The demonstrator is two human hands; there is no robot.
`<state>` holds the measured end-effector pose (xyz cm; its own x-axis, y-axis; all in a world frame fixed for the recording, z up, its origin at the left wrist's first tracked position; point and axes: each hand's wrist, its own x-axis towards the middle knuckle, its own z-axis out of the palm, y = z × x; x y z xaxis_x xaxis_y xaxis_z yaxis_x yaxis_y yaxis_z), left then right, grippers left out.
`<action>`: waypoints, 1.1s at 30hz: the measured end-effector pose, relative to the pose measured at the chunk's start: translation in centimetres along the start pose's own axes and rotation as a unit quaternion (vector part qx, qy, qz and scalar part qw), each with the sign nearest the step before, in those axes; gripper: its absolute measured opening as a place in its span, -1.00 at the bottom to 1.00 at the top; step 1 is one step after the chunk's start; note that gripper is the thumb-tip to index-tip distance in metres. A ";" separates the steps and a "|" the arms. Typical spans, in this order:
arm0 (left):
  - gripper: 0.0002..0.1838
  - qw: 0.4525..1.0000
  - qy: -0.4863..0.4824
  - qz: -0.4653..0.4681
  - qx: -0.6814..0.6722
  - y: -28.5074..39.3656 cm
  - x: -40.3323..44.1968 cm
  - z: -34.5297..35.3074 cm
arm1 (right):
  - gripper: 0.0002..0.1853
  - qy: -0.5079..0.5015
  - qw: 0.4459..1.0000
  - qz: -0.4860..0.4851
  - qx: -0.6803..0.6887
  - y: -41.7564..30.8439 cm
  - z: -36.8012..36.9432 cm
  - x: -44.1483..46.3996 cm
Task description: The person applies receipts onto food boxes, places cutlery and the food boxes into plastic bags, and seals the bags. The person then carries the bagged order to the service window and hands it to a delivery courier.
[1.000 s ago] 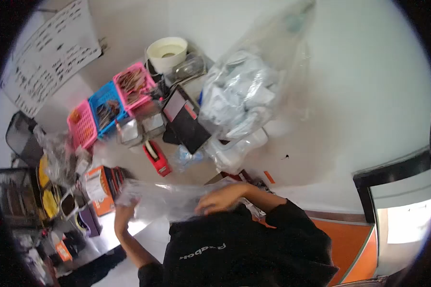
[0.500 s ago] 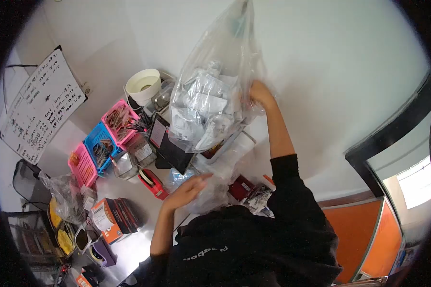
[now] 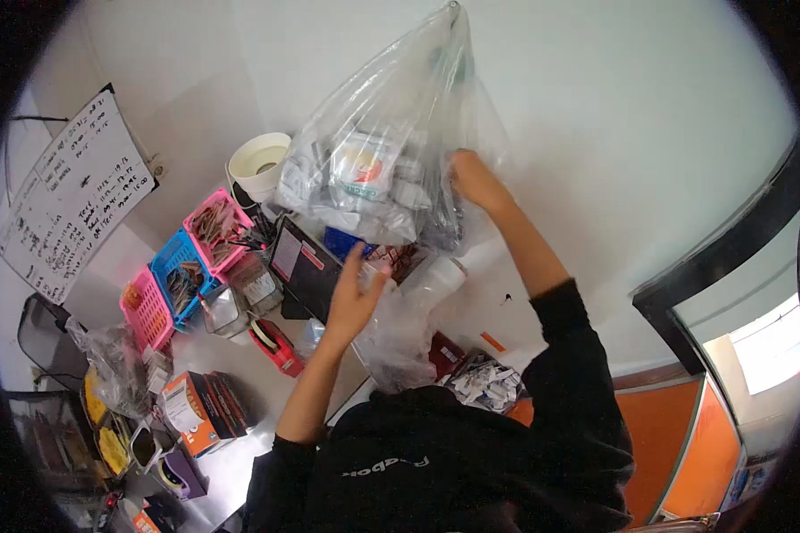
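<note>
A large clear plastic bag (image 3: pixel 400 107) hangs against the wall from its gathered top. White packets fill its lower part, one with a red and orange print (image 3: pixel 362 167) facing out. My right hand (image 3: pixel 476 181) is closed on the bag's right side, its fingertips partly hidden by the film. Below the bag, my left hand (image 3: pixel 356 300) is raised with thumb and index finger apart, holding nothing. It is nearest to a black tablet-like case (image 3: pixel 304 262) and a blue item (image 3: pixel 345 242) under the bag. Crumpled clear plastic (image 3: pixel 400 342) lies just right of my left wrist.
Left on the desk are pink (image 3: pixel 148 311) and blue baskets (image 3: pixel 180 275), a red tape dispenser (image 3: pixel 276 348) and orange-black boxes (image 3: pixel 206 404). A white round container (image 3: pixel 260 166) stands behind. Crumpled papers (image 3: pixel 487 380) lie right, near a black-framed opening (image 3: pixel 729 231).
The bag has swung and turned to the left, bringing a printed packet to the front. My left hand has risen toward it and spread its fingers. My right hand stays at the bag's side.
</note>
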<state>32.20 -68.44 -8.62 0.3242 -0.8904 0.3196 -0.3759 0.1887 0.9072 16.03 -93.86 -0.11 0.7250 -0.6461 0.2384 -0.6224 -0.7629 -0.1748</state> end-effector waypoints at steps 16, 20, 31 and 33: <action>-0.23 0.991 0.063 -0.002 0.116 -1.2 8.5 -2.1 | -0.19 -0.134 0.987 0.044 0.074 7.6 11.2 1.3; -0.26 0.990 -0.101 -0.042 0.092 -0.5 5.0 -2.2 | -0.21 -0.073 0.981 0.071 0.167 4.3 2.0 -2.3; -0.32 0.953 -0.264 -0.142 0.027 0.2 0.9 -1.8 | -0.06 -0.241 0.928 0.162 0.234 1.6 3.1 -4.5; -0.31 0.964 -0.242 -0.103 0.050 -0.8 0.0 -2.1 | -0.09 -0.318 0.870 0.194 0.324 2.9 3.5 -4.0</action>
<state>34.29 -67.72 -8.83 -0.0330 -0.9982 -0.0508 -0.4360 -0.0313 0.8994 12.30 -93.57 -4.95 0.6415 -0.5825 -0.4991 -0.7094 -0.2031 -0.6749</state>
